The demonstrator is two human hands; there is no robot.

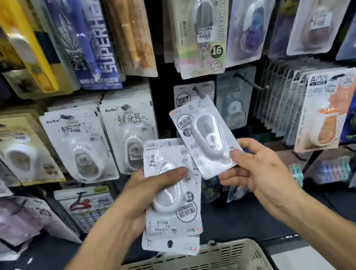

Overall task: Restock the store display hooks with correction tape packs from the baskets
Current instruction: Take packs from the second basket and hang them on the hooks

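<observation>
Hands hold packs before crowded, partly blurred hook wall; basket below.

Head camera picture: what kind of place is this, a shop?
Most likely a stationery shop aisle. Packaged goods hang in rows on display hooks, one pack carries a barcode sticker, and a basket of more packs sits below.

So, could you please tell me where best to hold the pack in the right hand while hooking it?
Probably by its bottom corner, from below, as the right hand does now: the pack stands upright, its blister fills the middle, and its hang hole sits by the hook, so the top should stay free.
</observation>
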